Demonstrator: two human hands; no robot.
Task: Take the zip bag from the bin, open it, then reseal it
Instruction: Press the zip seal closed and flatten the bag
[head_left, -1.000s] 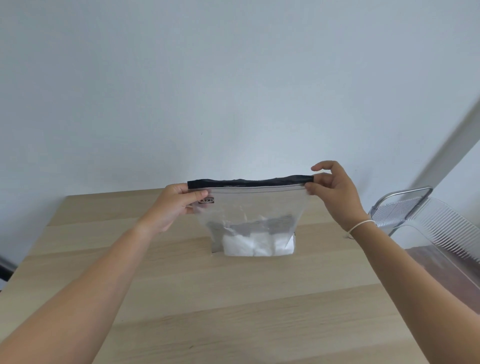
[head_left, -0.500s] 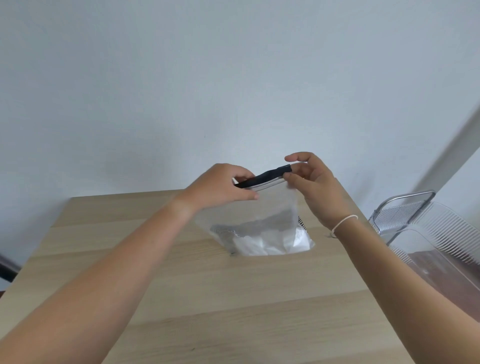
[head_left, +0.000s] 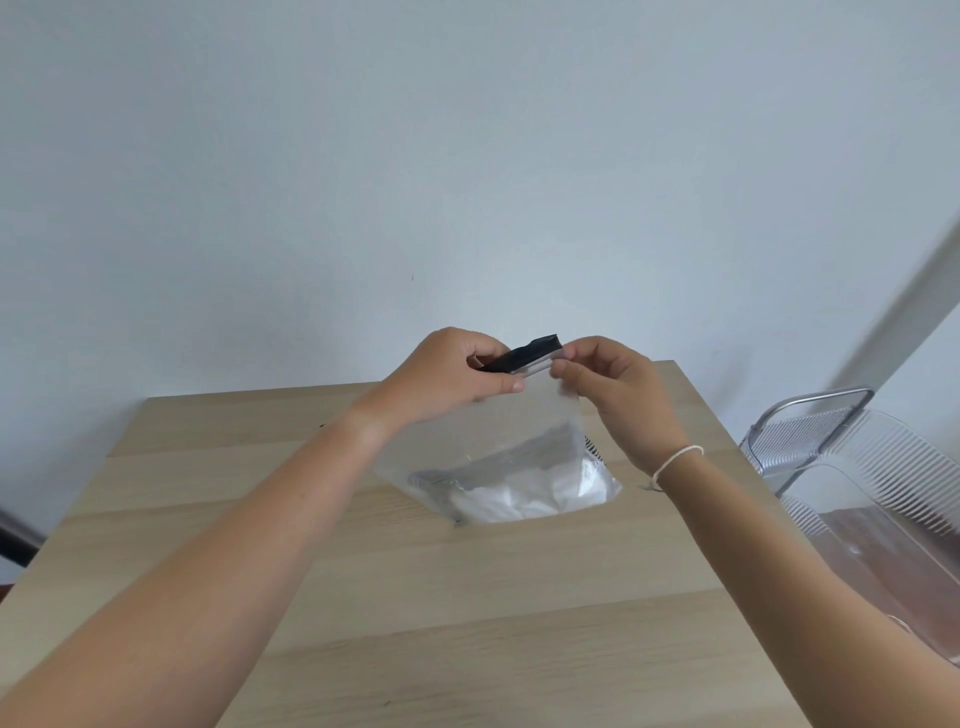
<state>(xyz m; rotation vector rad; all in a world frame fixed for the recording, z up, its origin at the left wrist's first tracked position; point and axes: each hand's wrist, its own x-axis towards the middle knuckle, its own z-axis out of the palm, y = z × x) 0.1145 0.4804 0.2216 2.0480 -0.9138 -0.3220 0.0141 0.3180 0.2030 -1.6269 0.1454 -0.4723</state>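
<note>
A clear zip bag (head_left: 524, 441) with a black zip strip along its top stands on the wooden table (head_left: 363, 597), with white and grey contents at its bottom. My left hand (head_left: 447, 376) pinches the black strip near its middle, thumb in front. My right hand (head_left: 613, 387) pinches the strip's right end between thumb and fingers. The two hands are close together at the bag's top. The left part of the strip is hidden behind my left hand.
A clear ribbed plastic bin (head_left: 893, 509) stands off the table's right edge, with a metal-framed chair back (head_left: 810, 421) behind it. A plain wall rises behind the table. Bare tabletop lies in front of the bag.
My left hand slid rightward along the black strip from the bag's left corner to near my right hand. The bag's top bunched together and the bag tilted.
</note>
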